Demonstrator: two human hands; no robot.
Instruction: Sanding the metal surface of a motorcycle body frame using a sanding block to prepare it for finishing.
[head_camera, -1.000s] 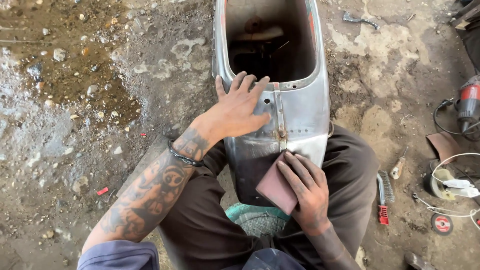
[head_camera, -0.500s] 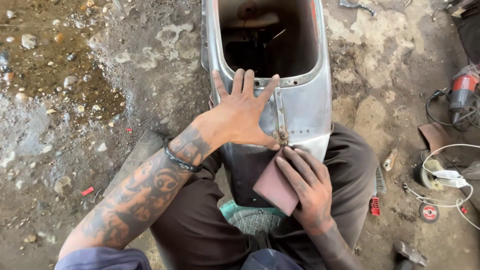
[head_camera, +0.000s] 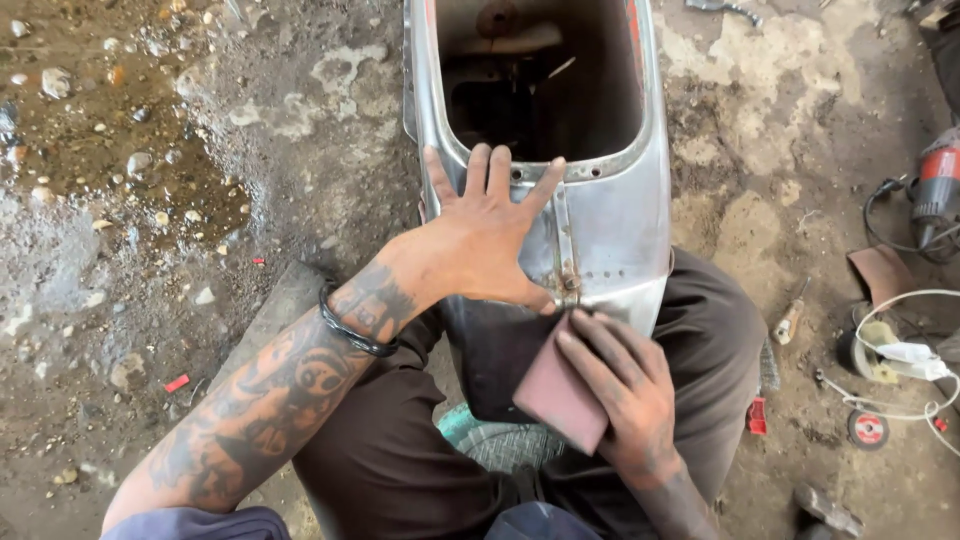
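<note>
Labels and markings: no package or sign is readable; a small round red-centred disc lies at the lower right, a red tag-like piece sits by the person's knee, and a small red scrap lies on the dirt at the lower left.
Metal shell: the bare silver body panel stands in the upper centre of the frame, its dark opening toward the top, its lower end resting over the person's lap.
Left hand: the left hand lies flat with fingers spread wide on the panel, just below the opening's rim, pressing and grasping nothing.
Right hand: the right hand, at lower centre, has its fingers laid over a reddish-brown sheet of sandpaper, pinning it against the panel's dark lower edge.
Wrist: a black bracelet circles the tattooed left forearm.
Right edge: a red power tool with cable, and a screwdriver on the ground.
Change: compared with half a second before, the view sits slightly lower; both hands stay placed as they were, with the sandpaper in the same spot.
</note>
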